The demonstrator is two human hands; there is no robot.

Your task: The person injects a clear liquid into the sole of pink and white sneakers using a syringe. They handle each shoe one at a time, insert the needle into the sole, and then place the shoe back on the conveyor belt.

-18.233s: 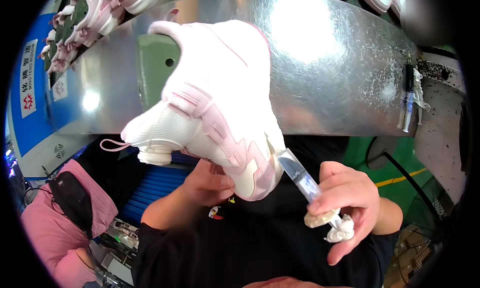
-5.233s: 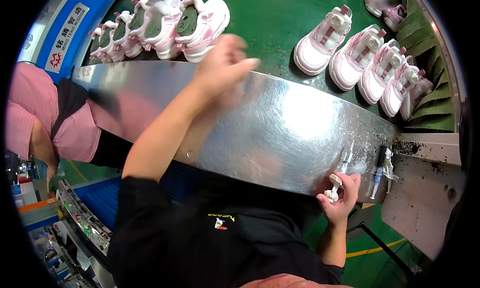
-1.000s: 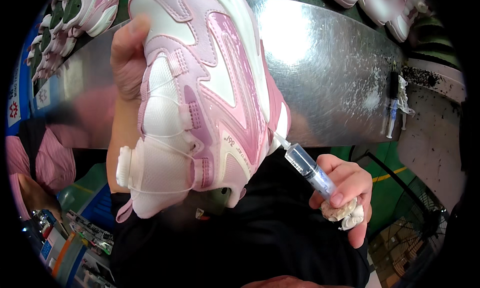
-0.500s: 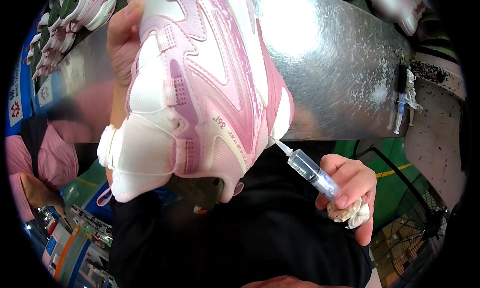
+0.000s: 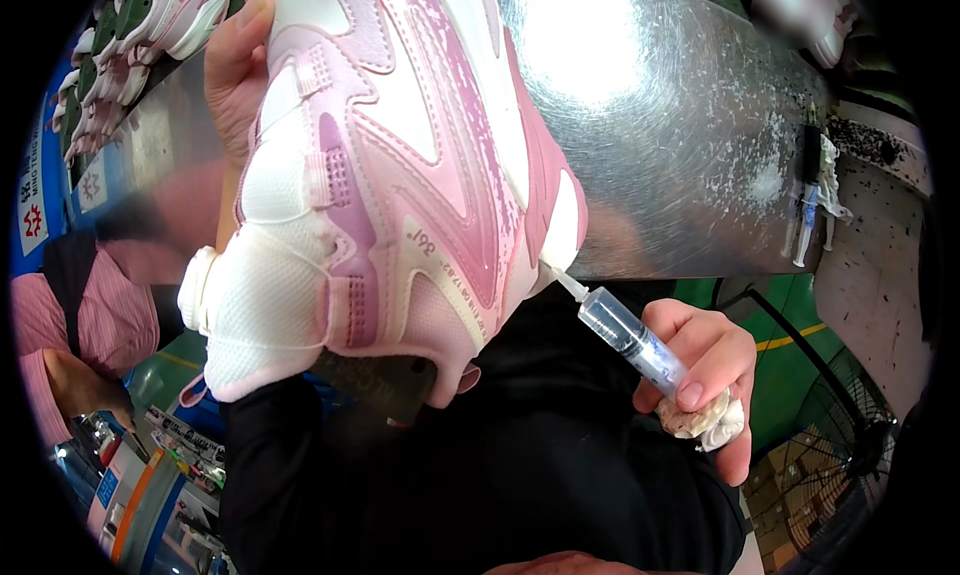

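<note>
My left hand is closed on the toe end of a pink and white sports shoe, its thumb showing at the edge and most fingers hidden behind. The shoe's side faces up, with its opening toward me and a dark green last or insert inside the collar. In my right hand is a clear plastic syringe, gripped near its rear. Its pale nozzle meets the seam between heel and sole. A crumpled off-white wad sits at the syringe's back end, against my fingers.
Below the shoe lies a shiny metal worktable with white specks. Another syringe and white tissue lie at its right end. More shoes stand at the upper left. A person in a pink sleeve is at left; a black fan stands at lower right.
The shoe has shifted a little to the left and tilted slightly, my left hand moving with it. The syringe stays against the heel seam, its barrel hardly moved.
</note>
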